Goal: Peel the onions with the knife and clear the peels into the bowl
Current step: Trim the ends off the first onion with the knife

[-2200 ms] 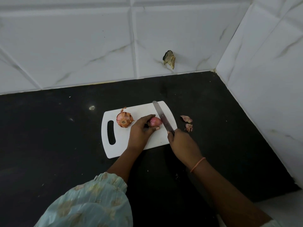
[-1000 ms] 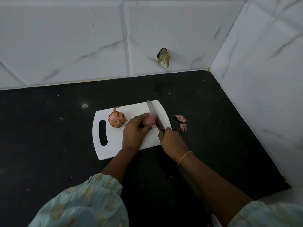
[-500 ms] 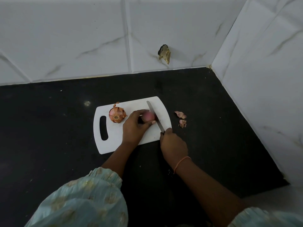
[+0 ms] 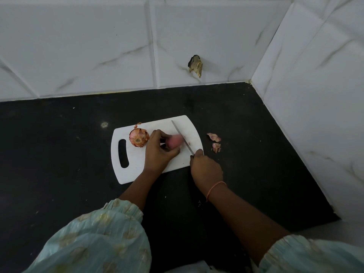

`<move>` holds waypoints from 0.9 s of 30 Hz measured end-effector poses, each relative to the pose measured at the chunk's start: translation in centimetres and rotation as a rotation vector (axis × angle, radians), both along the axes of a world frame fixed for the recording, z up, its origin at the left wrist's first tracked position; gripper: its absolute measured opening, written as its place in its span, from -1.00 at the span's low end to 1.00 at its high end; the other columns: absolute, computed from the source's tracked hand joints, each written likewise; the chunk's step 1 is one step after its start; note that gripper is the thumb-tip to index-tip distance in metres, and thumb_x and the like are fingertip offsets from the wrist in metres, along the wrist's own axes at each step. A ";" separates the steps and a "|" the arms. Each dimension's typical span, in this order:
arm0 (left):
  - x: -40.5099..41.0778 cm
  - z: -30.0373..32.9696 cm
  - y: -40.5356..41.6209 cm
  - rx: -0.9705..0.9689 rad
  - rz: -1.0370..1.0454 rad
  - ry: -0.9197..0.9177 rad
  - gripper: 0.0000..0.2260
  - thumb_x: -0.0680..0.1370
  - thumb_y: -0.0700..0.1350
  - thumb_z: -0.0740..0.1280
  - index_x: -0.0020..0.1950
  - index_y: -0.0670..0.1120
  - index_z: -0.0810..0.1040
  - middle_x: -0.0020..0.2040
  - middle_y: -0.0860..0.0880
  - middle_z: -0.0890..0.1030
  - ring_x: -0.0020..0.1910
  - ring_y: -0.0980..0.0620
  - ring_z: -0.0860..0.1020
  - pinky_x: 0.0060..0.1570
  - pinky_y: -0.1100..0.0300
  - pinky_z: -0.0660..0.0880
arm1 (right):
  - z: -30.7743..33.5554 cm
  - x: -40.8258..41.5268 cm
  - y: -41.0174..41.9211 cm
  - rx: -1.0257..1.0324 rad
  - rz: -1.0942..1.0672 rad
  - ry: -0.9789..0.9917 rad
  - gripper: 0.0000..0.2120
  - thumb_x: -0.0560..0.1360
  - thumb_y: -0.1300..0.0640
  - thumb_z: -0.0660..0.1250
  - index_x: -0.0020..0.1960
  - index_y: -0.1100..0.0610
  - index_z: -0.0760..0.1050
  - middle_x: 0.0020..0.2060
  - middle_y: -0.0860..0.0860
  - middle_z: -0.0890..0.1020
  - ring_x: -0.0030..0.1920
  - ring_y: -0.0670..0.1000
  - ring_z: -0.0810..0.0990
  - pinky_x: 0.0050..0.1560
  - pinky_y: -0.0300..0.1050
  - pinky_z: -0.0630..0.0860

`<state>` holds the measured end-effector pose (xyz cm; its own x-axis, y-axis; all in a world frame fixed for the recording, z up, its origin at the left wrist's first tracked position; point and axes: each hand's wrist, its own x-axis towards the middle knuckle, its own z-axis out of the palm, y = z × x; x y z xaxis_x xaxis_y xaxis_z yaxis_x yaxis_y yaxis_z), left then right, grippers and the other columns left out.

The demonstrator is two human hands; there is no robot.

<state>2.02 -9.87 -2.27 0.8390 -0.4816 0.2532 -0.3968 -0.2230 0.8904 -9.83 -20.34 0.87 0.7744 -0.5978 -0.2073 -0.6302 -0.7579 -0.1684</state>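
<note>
Onion (image 4: pixel 174 143), pinkish and partly bare, sits on a white plastic cutting board (image 4: pixel 136 170) near the board's middle, blurred in this view. The left hand (image 4: pixel 159 152) holds it, fingers curled over its left side and thumb below it. The right hand (image 4: pixel 205 168) grips the handle of a knife (image 4: pixel 182 137); the handle is hidden inside the closed fingers, and the forefinger lies along the base of the blade. The thin blade slants up and to the left across the board, its edge just beside or touching the right side of the held onion; which of the two cannot be told.

A second onion (image 4: pixel 138 137), with its papery brown skin on and flaring at the top, rests on the board to the left of the left hand, touching or nearly touching the knuckles. A small scrap of skin (image 4: pixel 137 125) lies at the board's far edge just above it. The board's slot handle is at its left end.

Two pieces of onion peel (image 4: pixel 214 141) lie on the black countertop (image 4: pixel 59 154) just right of the board. White marble-look tiles (image 4: pixel 98 46) cover the back and right walls, with a chipped hole (image 4: pixel 195 65) in the back wall. An orange thread band (image 4: pixel 215 187) circles the right wrist. Pale green patterned sleeves (image 4: pixel 94 243) fill the bottom of the view.
</note>
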 end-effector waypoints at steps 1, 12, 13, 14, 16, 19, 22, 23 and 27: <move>0.0 0.0 0.0 -0.005 0.003 0.006 -0.62 0.36 -0.17 0.59 0.01 0.00 0.46 -0.01 0.13 0.49 0.02 0.18 0.53 -0.09 0.25 0.58 | 0.2 0.0 -0.2 0.011 -0.001 -0.014 -0.72 0.69 0.02 0.02 0.17 0.20 0.36 -0.07 0.13 0.65 -0.07 0.17 0.66 -0.24 -0.04 0.38; 0.2 -0.2 -0.2 0.066 -0.067 -0.011 -0.56 0.34 -0.20 0.55 0.19 -0.05 0.57 0.15 0.03 0.42 0.13 0.24 0.47 0.03 0.38 0.52 | 0.3 -1.5 -1.9 0.027 -0.048 -0.087 -0.72 0.67 -0.10 0.02 0.06 0.08 0.35 -0.31 -0.05 0.47 -0.32 -0.02 0.50 -0.36 -0.09 0.35; 0.2 -0.2 -0.2 0.056 -0.051 0.004 -0.57 0.33 -0.21 0.55 0.18 -0.06 0.57 0.15 0.03 0.43 0.13 0.23 0.48 0.02 0.40 0.51 | 0.2 -1.5 -1.9 0.034 -0.054 -0.090 -0.72 0.67 -0.10 0.02 0.06 0.08 0.36 -0.29 -0.04 0.49 -0.29 -0.01 0.52 -0.34 -0.08 0.40; 0.3 -0.2 -0.2 0.043 -0.039 0.016 -0.57 0.33 -0.21 0.55 0.16 -0.07 0.56 0.15 0.03 0.43 0.11 0.21 0.49 0.01 0.41 0.50 | 0.2 -1.4 -1.9 0.040 -0.060 -0.092 -0.71 0.67 -0.10 0.02 0.06 0.08 0.37 -0.27 -0.03 0.50 -0.26 0.01 0.55 -0.30 -0.07 0.44; 0.3 -0.2 -0.2 0.027 -0.036 0.018 -0.59 0.34 -0.21 0.54 0.14 -0.06 0.54 0.14 0.02 0.46 0.10 0.17 0.51 0.03 0.38 0.51 | 0.2 -1.1 -2.1 0.040 -0.066 -0.092 -0.71 0.67 -0.10 0.02 0.08 0.09 0.38 -0.26 -0.02 0.51 -0.23 0.02 0.57 -0.26 -0.05 0.47; 0.3 -0.1 -0.1 0.016 -0.042 0.037 -0.59 0.35 -0.21 0.52 0.14 -0.03 0.50 0.13 0.02 0.47 0.11 0.12 0.52 0.06 0.33 0.53 | 0.5 -0.9 -2.9 0.050 -0.110 -0.092 -0.69 0.67 -0.09 0.03 0.12 0.11 0.39 -0.27 -0.03 0.47 -0.25 0.00 0.50 -0.25 -0.07 0.41; 0.4 -0.2 -0.1 0.037 -0.039 0.036 -0.59 0.38 -0.20 0.51 0.19 -0.02 0.50 0.15 0.03 0.47 0.13 0.15 0.49 0.09 0.39 0.48 | 0.7 -1.1 -3.9 0.036 -0.159 -0.079 -0.67 0.67 -0.09 0.04 0.17 0.14 0.39 -0.15 0.04 0.59 -0.16 0.07 0.57 -0.23 -0.07 0.39; 0.4 -0.2 -0.1 0.042 -0.038 0.021 -0.59 0.40 -0.19 0.49 0.22 -0.03 0.51 0.17 0.02 0.47 0.15 0.16 0.49 0.11 0.40 0.47 | 0.8 -1.2 -4.2 0.033 -0.177 -0.094 -0.65 0.66 -0.10 0.04 0.19 0.14 0.40 -0.10 0.08 0.62 -0.12 0.09 0.59 -0.21 -0.07 0.40; 0.4 -0.4 -0.2 0.070 -0.044 -0.009 -0.64 0.46 -0.16 0.41 0.25 -0.04 0.56 0.17 0.04 0.51 0.16 0.16 0.49 0.16 0.29 0.48 | 1.1 -1.7 -4.2 0.040 -0.209 -0.311 -0.66 0.65 -0.09 0.07 0.31 0.06 0.38 -0.15 0.06 0.62 -0.15 0.10 0.62 -0.19 0.01 0.53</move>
<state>2.39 -10.03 -2.65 0.8145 -0.5347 0.2252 -0.4155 -0.2666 0.8697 -11.53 -24.56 1.95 0.6664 -0.7455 -0.0078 -0.6844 -0.6076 -0.4031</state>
